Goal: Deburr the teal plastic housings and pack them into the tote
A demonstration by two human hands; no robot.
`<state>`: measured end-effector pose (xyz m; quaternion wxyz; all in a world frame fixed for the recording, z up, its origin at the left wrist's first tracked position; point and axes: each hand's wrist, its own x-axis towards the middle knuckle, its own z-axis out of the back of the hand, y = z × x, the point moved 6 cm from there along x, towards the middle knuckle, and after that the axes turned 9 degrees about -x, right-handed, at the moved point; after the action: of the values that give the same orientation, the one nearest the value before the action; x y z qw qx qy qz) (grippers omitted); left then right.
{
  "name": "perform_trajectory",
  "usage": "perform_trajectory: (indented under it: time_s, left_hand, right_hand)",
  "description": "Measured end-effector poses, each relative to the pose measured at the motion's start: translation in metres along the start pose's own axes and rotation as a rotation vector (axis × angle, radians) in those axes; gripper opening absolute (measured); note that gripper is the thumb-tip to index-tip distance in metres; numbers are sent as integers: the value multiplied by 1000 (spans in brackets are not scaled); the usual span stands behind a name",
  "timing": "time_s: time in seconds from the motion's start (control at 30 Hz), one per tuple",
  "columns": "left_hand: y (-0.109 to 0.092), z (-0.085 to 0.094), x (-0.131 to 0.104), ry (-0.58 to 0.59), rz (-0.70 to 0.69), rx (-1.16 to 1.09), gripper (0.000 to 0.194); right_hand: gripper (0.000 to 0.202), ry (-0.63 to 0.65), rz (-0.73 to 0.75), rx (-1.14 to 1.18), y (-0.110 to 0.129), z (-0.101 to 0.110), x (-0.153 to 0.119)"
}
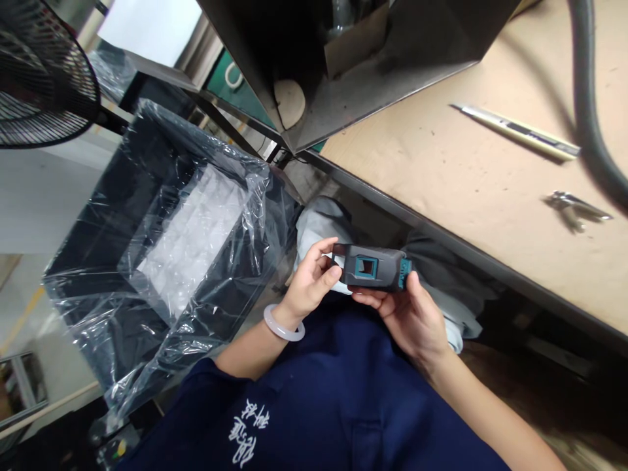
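Note:
A black device with teal trim and a small square window [367, 267] is held between both hands above the lap. My left hand [314, 278] grips its left end, fingers behind and thumb in front; a pale bracelet circles that wrist. My right hand [415, 315] holds the right end from below, with the thumb by the teal end piece. To the left stands a dark bin [88, 261] lined with clear plastic, with a white moulded tray [196, 239] inside.
On the wooden table [441, 170] lie a cutter-like pen tool [520, 131] and small metal parts [576, 209], beside a thick grey hose [586, 98]. A dark metal box [383, 85] stands at the table's far edge. A black fan [44, 78] is at upper left.

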<state>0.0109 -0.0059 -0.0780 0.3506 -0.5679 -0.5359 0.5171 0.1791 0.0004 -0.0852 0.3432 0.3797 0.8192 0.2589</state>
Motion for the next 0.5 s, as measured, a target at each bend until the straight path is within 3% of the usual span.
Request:
perform_trajectory:
  time_s: [0.3,0.5]
  left_hand:
    - [19,-3,-2,-39,255,-284,69]
    - [31,-6,-3,-54,321,-411,63]
  right_hand:
    - [49,52,95,-202,11,-10,-10]
    - [44,59,161,-331,9,-5,-18]
